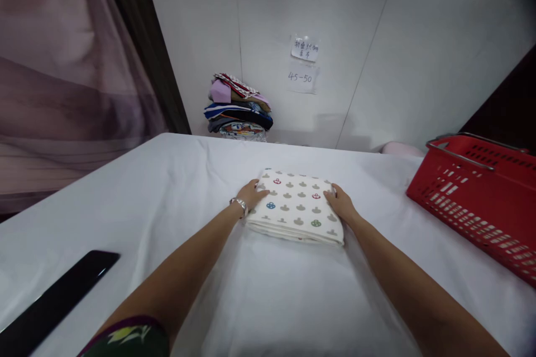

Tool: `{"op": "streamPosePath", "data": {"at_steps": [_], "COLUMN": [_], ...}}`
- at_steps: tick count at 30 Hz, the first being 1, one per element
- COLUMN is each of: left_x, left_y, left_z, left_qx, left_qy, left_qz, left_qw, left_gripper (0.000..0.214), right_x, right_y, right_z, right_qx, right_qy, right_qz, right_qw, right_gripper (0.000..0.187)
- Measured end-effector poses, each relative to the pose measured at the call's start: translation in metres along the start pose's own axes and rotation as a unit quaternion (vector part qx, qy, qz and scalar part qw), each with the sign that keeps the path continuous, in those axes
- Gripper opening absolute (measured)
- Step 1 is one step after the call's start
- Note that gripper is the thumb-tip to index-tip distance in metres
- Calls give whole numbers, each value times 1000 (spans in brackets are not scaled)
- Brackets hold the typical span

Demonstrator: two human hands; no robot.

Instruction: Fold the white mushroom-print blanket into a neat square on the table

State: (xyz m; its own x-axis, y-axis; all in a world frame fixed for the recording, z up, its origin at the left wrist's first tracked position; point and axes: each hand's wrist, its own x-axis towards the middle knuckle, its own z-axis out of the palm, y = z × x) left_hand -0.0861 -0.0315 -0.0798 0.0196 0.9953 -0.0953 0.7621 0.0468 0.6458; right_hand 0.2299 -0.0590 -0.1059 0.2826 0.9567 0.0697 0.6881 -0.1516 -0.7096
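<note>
Here, left hand (pixel 251 195) and right hand (pixel 343 205) flank the cloth (pixel 299 203).

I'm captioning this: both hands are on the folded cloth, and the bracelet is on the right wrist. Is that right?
One slip: the head view shows the bracelet on the left wrist. The left hand and right hand are indeed on the folded cloth.
</note>
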Motion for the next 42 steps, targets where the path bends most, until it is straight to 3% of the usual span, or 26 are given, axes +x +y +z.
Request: {"op": "streamPosePath", "data": {"at_steps": [5, 9, 11, 15, 18, 26, 31, 42], "left_x": [-39, -73, -88, -103, -105, -106, -105, -105], "left_y": [-11, -11, -6, 4, 7, 5, 6, 7], "left_z": [-2, 6, 11, 22, 26, 32, 34, 35], "left_qx": [-5, 38, 59, 104, 123, 117, 120, 118], "left_qy": [67, 142, 136, 86, 71, 87, 93, 88], "left_qz": [84, 245, 308, 380, 389, 390, 379, 366], "left_qw": [994, 958, 940, 915, 910, 909, 913, 919], "left_gripper": [55, 34, 28, 23, 19, 23, 24, 18], "right_x": [-26, -59, -79, -111, -120, -124, -127, -127], "right_y": [2, 1, -5, -21, -24, -22, -20, -21], "right_z": [-6, -15, -19, -23, -20, -11, -7, -6], "right_qx": [-18, -39, -34, -39, -67, -107, -90, -78], "right_qy": [-14, 30, 31, -38, -47, -2, 23, 10], "right_qz": [-20, -148, -231, -361, -407, -420, -421, -398], "right_qw": [1000, 988, 972, 931, 910, 901, 902, 914], "right_gripper": [51, 39, 32, 25, 24, 26, 26, 23]}}
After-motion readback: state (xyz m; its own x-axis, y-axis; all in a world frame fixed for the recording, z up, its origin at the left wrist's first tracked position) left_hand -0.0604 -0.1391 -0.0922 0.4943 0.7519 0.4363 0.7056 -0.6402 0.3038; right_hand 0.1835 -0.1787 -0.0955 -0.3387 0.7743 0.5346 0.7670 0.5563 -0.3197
